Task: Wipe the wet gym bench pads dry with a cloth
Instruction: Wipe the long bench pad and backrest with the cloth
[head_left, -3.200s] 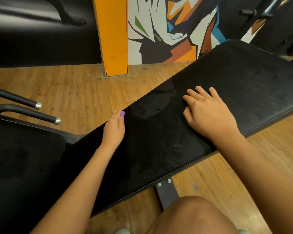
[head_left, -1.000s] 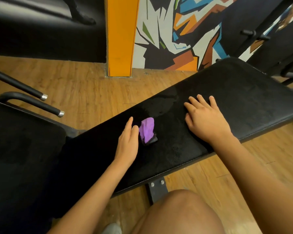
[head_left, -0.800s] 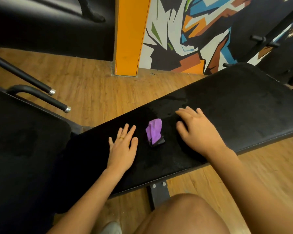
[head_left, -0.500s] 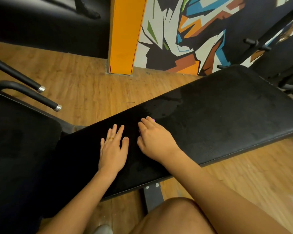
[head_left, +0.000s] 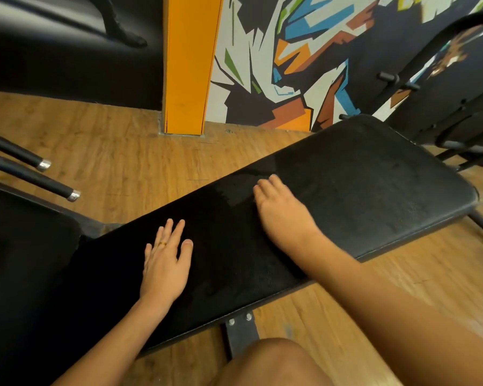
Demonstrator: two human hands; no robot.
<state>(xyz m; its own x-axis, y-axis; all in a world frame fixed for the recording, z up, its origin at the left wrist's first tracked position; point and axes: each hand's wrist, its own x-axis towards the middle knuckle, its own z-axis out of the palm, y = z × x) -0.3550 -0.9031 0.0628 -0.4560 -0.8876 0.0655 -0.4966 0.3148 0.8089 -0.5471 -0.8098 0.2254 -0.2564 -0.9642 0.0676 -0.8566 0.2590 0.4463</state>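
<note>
Fingers (head_left: 166, 232) of left hand (head_left: 165, 263) flat, empty, on bench pad (head_left: 374, 190); right hand (head_left: 282, 210) curled near far edge, cloth unseen, grip unclear. Risk: bare palm just smears wet patch (head_left: 230, 190).

**Views:** one, head.
**Mount:** worn on the person's head; wide-angle, with straight lines bowed toward the edges.
**Facing:** forward and steeply down.
**Range:** near. Both forearms enter from the bottom edge, and a bare knee (head_left: 268, 360) sits at bottom centre.
**Centre field:** black pad (head_left: 360, 190) running diagonally from lower left to upper right. The left hand (head_left: 165, 263) and right hand (head_left: 279, 215) are on it, the right slightly blurred.
**Left margin:** second pad (head_left: 25, 246), with two bar ends (head_left: 73, 195) beyond it.
**Upper field:** wood floor (head_left: 117, 151), orange pillar (head_left: 190, 65) and painted wall (head_left: 290, 51), seen from above at a slant.
**Right margin:** dark frame (head_left: 444, 107), partly cut off.
</note>
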